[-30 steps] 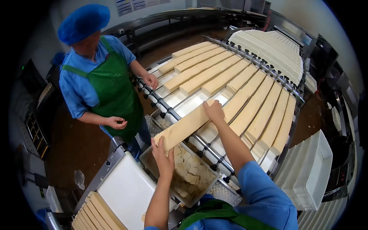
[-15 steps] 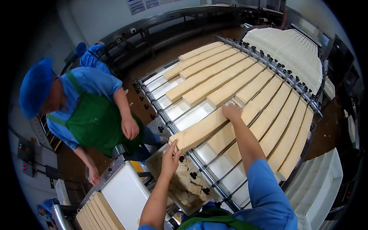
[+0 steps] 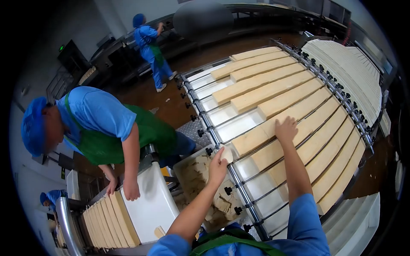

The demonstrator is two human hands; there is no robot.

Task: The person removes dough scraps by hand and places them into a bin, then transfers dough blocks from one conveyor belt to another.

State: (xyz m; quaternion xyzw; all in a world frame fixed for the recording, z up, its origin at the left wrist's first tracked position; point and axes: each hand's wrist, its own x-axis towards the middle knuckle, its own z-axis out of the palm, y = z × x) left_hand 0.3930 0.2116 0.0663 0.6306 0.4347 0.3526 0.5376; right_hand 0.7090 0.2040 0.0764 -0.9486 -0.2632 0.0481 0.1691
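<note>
My left hand (image 3: 218, 167) grips a small pale end piece (image 3: 227, 154) at the near metal rail of the slotted table. On the pale loaf (image 3: 251, 140) lying in a lane between thin rods rests my right hand (image 3: 286, 129), palm down, fingers spread. Several other long pale loaves (image 3: 273, 91) lie side by side in the lanes. Below my left hand, a bin (image 3: 179, 170) holds many broken pale pieces (image 3: 198, 175).
At the left a co-worker (image 3: 102, 123) in a green apron bends over a white surface (image 3: 149, 200) with a row of upright slabs (image 3: 113, 217). Another person (image 3: 149, 49) stands at the back. Stacked white trays (image 3: 358, 217) are at the right.
The loaf I held across the near rail now lies in a lane. A small end piece is in my left hand. The co-worker has bent down, both hands at the slabs.
</note>
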